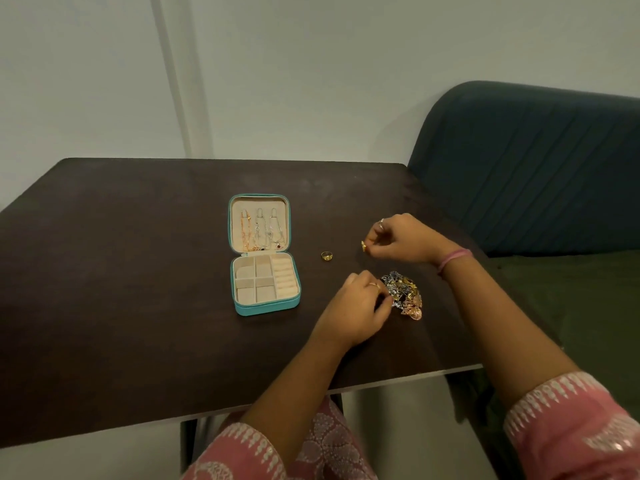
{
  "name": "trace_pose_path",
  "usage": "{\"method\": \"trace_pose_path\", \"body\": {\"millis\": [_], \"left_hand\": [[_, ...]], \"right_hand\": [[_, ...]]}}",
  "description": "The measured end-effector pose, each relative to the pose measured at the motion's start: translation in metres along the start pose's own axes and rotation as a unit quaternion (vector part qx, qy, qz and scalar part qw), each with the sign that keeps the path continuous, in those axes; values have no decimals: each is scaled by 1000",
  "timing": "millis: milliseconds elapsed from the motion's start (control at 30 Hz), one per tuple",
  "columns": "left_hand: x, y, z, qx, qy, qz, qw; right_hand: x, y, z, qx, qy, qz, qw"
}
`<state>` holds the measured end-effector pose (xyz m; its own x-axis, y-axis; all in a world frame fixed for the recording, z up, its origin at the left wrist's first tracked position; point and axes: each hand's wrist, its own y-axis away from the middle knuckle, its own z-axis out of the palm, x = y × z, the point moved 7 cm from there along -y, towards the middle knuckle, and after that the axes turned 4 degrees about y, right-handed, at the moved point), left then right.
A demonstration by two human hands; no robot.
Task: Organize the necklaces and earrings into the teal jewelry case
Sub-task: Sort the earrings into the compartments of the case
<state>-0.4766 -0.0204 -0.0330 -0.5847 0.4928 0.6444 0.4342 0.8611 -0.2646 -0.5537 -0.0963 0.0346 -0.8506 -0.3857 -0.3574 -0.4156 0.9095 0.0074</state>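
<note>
The teal jewelry case [267,305] lies open on the dark table. Three necklaces [260,230] hang in its lid; its beige compartments look bare. To its right a pile of gold and silver earrings [406,293] lies on the table. My left hand [353,308] is at the pile's left edge, its fingers curled over a piece there. My right hand [403,239] hovers beyond the pile and pinches a small gold piece [364,245]. A gold ring [326,255] lies loose between the case and my right hand.
The dark wooden table [138,271] reaches to a white wall behind. A dark teal sofa [526,168] stands against the table's right side. My lap in pink patterned cloth shows below the front edge.
</note>
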Motion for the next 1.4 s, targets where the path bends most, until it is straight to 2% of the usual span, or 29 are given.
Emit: {"method": "trace_pose_path", "body": {"millis": [167, 333, 700, 833, 1100, 1300, 1400], "left_hand": [[2, 1, 0, -1, -1, 6, 1000], [1, 0, 0, 0, 9, -1, 1000], [-4, -5, 4, -7, 6, -8, 1000], [-4, -4, 3, 3, 15, -7, 1000], [-10, -6, -1, 15, 44, -18, 999], [-5, -3, 4, -25, 18, 13, 999], [0, -3, 8, -47, -28, 34, 998]], "right_hand": [[-25, -44, 20, -24, 47, -22, 998], [-35, -77, 40, -68, 142, -26, 987], [-42, -92, 54, -137, 236, -17, 962], [-42, -85, 43, -131, 185, -19, 974], [4, -16, -13, -28, 39, 28, 998], [71, 66, 10, -18, -39, 125, 991], [79, 91, 24, 10, -49, 116, 992]]}}
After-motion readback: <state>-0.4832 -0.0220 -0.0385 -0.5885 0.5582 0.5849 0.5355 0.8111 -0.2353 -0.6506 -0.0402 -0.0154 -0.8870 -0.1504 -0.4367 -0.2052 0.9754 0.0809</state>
